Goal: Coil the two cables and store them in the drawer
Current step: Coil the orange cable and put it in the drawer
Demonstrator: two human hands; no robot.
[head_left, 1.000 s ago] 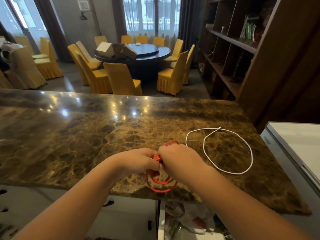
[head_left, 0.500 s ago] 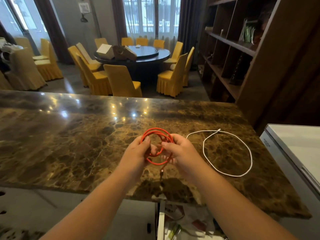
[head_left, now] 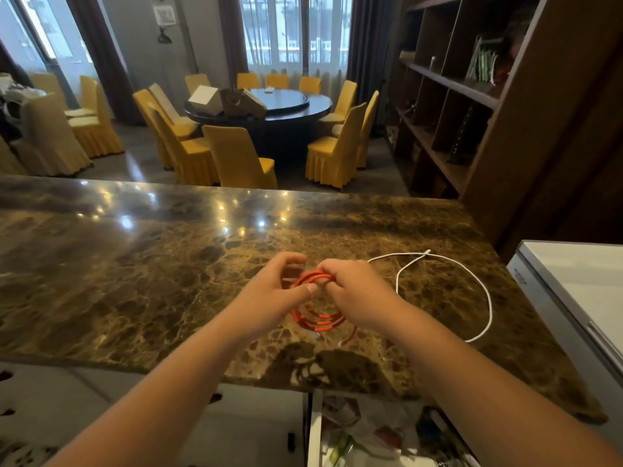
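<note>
A red cable [head_left: 317, 320] is wound into a small coil of several loops, held just above the brown marble counter [head_left: 135, 264]. My left hand [head_left: 269, 294] pinches the coil's left side and my right hand [head_left: 357, 294] grips its top right, with the loops passing between the fingers. A white cable [head_left: 485, 294] lies uncoiled in one wide loop on the counter to the right of my right hand, its ends crossing at the far side. Below the counter's near edge an open drawer [head_left: 315, 433] shows, with papers and small items inside.
A white appliance top [head_left: 580, 288] stands at the right edge of the counter. A dark wooden shelf unit [head_left: 472, 96] rises behind it. Beyond the counter are a round dark table [head_left: 286, 106] and several yellow-covered chairs.
The coil was held upright and open between both hands; now it lies tilted flatter and lower toward the counter, with my fingers closed together over its far side. The white cable has not moved.
</note>
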